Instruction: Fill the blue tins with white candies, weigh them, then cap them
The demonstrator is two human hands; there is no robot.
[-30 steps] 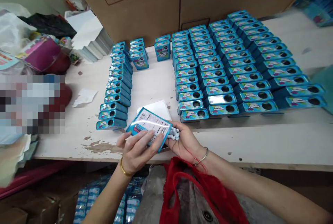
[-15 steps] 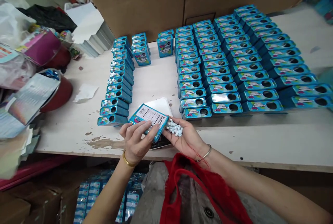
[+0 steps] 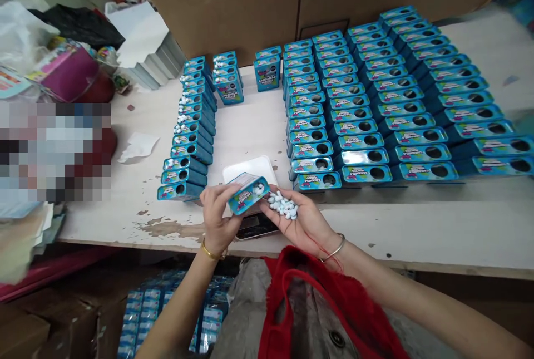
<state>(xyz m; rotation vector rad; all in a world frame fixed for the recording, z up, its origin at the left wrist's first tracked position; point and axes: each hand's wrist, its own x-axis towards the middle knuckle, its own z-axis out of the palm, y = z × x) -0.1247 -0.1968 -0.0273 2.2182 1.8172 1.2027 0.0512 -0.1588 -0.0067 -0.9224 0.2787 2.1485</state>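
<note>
My left hand [image 3: 219, 217] grips a blue candy tin [image 3: 246, 198], tilted so its top with a round hole faces me. White candies show inside that hole. Beside it my right hand [image 3: 306, 220] is cupped palm up, holding a small heap of white candies [image 3: 284, 206] against the tin's hole end. Beneath both hands lies a white scale [image 3: 267, 167] with a dark front panel, partly covered by the tin and fingers.
Rows of blue tins [image 3: 362, 125] with round holes fill the table's right side. At left stands a column of tins [image 3: 189, 131], some with candies heaped at the hole. A stack of white cards [image 3: 146, 36] stands back left; a big cardboard box [image 3: 242, 8] stands behind.
My left hand has turned the tin from its printed flat side to more upright, so its holed top now shows. My right hand still cups the candies.
</note>
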